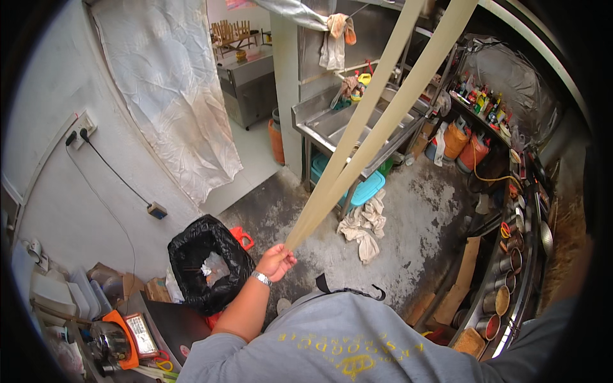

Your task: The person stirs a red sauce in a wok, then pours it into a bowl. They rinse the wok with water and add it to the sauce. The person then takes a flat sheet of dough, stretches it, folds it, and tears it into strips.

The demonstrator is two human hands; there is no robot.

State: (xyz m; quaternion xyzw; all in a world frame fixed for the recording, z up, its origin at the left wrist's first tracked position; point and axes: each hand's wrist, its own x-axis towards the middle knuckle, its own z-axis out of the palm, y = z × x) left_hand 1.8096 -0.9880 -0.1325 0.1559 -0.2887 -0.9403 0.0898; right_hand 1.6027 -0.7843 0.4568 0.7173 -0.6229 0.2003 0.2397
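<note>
My left hand (278,262), with a metal-banded wristwatch (261,277) at the wrist, pinches the joined lower ends of two long beige bands (352,153). Spreading apart, these run up past the camera and out at the top edge. A blurred stretch of my right forearm (570,273) shows at the right rim; the right hand itself is out of view. Just left of my left hand stands a bin lined with a black plastic bag (184,256), with rubbish inside. A black strap with a hook (378,292) shows at the hem of my grey shirt (330,330).
A steel sink (330,127) stands ahead, with a turquoise lidded tub (368,189) under it and crumpled cloths (366,225) on the floor. Gas cylinders (473,152) and a counter of metal pots (510,261) line the right. An electronic scale (140,334) sits lower left.
</note>
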